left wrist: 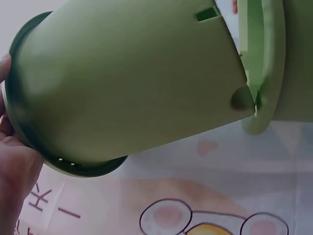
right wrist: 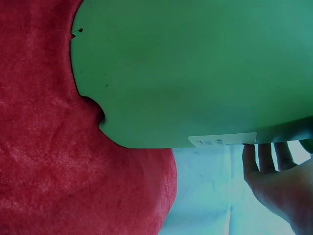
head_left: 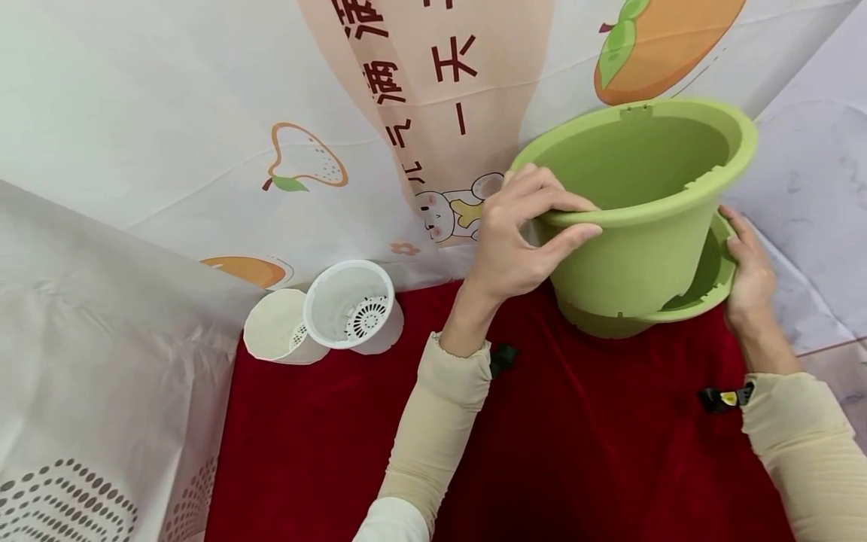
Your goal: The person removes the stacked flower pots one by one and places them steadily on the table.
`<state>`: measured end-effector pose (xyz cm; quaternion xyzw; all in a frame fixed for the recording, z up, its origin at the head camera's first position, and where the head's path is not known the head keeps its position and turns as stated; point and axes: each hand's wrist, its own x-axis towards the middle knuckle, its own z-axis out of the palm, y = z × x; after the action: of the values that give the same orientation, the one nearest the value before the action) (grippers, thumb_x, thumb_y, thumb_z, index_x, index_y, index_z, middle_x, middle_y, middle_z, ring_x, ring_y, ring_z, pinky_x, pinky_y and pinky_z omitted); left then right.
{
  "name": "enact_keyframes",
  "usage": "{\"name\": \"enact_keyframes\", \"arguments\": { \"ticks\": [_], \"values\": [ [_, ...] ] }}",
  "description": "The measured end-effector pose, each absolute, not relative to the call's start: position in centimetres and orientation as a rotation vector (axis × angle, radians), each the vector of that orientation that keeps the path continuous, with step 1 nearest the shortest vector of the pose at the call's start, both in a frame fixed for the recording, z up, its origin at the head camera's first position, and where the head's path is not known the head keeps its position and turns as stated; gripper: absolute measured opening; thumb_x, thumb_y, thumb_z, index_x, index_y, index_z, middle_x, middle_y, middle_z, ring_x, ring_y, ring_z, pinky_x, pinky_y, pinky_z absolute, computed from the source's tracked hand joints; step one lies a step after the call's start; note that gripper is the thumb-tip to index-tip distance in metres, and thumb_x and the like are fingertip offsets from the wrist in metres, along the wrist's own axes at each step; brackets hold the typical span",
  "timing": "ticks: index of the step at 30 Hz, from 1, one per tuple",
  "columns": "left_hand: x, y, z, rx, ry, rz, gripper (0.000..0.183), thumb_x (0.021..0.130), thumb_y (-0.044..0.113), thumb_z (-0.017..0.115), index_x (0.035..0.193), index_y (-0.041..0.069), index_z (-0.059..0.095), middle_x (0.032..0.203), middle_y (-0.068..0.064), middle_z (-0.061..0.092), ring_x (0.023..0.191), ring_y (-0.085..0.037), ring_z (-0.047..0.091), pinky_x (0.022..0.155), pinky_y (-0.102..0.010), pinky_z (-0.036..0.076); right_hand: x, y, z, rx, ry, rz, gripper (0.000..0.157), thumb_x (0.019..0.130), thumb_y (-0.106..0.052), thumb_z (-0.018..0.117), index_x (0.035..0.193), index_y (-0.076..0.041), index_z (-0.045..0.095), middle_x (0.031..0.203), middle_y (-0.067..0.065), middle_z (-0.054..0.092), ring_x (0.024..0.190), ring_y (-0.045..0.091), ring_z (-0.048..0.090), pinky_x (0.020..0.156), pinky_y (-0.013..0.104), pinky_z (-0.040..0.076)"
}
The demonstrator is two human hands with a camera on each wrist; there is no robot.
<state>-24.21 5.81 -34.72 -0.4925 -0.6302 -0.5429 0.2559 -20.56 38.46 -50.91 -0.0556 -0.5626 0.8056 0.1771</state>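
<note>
My left hand (head_left: 516, 237) pinches the near left rim of a large light-green flower pot (head_left: 630, 260), thumb outside and fingers over the edge. This pot is tilted, its base at the mouth of a second green flower pot (head_left: 599, 324) below. In the left wrist view, a bottom corner of the upper pot (left wrist: 127, 83) meets the rim of the lower pot (left wrist: 261, 63). My right hand (head_left: 752, 278) grips the lower pot at its right rim. The right wrist view shows those fingers (right wrist: 265, 157) against its wall, beside a white label (right wrist: 222, 139).
To the left, a white pot (head_left: 394, 327) with a slotted bottom stands beside a cream pot (head_left: 291, 355) on a red cloth (head_left: 325, 436). A printed backdrop (head_left: 203, 113) rises close behind the pots. Grey-white sheeting (head_left: 101, 361) borders the cloth's left side.
</note>
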Motion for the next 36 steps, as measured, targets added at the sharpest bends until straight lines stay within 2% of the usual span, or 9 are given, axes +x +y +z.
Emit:
{"name": "enact_keyframes", "arguments": {
  "ticks": [2,5,9,13,19,26,36],
  "values": [
    [-24.3,5.3,-34.6,-1.328,-1.702,-1.476,0.009,0.077,0.007,0.083,0.082,0.002,0.078,0.073,0.0,0.063,0.076,-0.01,0.048,0.08,-0.03,0.035,-20.6,38.5,-50.8,-0.129,-1.528,2.34,0.046,0.105,-0.004,0.03,0.148,-0.008,0.047,0.15,0.005,0.044,0.098,0.007,0.062,0.079,0.014,0.051],
    [-24.4,4.7,-34.6,-1.313,-1.704,-1.472,0.01,0.077,0.007,0.083,0.083,0.002,0.077,0.073,-0.001,0.062,0.076,-0.012,0.048,0.078,-0.031,0.035,-20.5,38.5,-50.6,-0.138,-1.5,2.381,0.046,0.105,-0.005,0.032,0.149,-0.009,0.046,0.149,0.007,0.043,0.087,0.008,0.064,0.07,0.015,0.053],
    [-24.4,3.8,-34.7,-1.301,-1.718,-1.489,0.011,0.076,0.005,0.083,0.084,0.0,0.077,0.073,-0.002,0.062,0.076,-0.015,0.048,0.077,-0.03,0.032,-20.4,38.6,-50.6,-0.167,-1.494,2.398,0.047,0.105,-0.005,0.031,0.149,-0.01,0.045,0.15,0.006,0.041,0.08,0.008,0.065,0.066,0.016,0.053],
    [-24.4,2.8,-34.7,-1.275,-1.724,-1.502,0.011,0.075,0.003,0.084,0.084,0.0,0.077,0.072,-0.003,0.061,0.075,-0.016,0.047,0.076,-0.029,0.027,-20.5,38.5,-50.6,-0.153,-1.449,2.423,0.047,0.105,-0.004,0.03,0.148,-0.008,0.046,0.146,0.006,0.044,0.081,0.009,0.065,0.066,0.017,0.053],
    [-24.4,1.3,-34.9,-1.256,-1.71,-1.466,0.011,0.075,0.002,0.083,0.083,0.0,0.077,0.071,-0.003,0.06,0.073,-0.015,0.047,0.077,-0.029,0.027,-20.4,38.7,-50.5,-0.159,-1.462,2.439,0.046,0.106,-0.007,0.031,0.149,-0.011,0.046,0.141,0.006,0.048,0.066,0.012,0.064,0.054,0.02,0.053],
    [-24.3,0.3,-35.1,-1.224,-1.707,-1.454,0.012,0.074,0.0,0.083,0.084,0.0,0.076,0.072,-0.003,0.06,0.075,-0.017,0.047,0.078,-0.03,0.029,-20.4,39.0,-50.5,-0.142,-1.461,2.442,0.047,0.106,-0.007,0.031,0.151,-0.009,0.043,0.145,0.007,0.044,0.065,0.012,0.063,0.054,0.02,0.052],
    [-23.7,-0.6,-35.8,-1.182,-1.738,-1.373,0.014,0.073,0.004,0.085,0.083,0.003,0.077,0.072,-0.001,0.059,0.076,-0.017,0.048,0.082,-0.034,0.029,-20.4,39.1,-50.5,-0.127,-1.406,2.466,0.045,0.105,-0.007,0.033,0.148,-0.008,0.046,0.141,0.007,0.049,0.071,0.014,0.064,0.057,0.021,0.054]
  ]
}}
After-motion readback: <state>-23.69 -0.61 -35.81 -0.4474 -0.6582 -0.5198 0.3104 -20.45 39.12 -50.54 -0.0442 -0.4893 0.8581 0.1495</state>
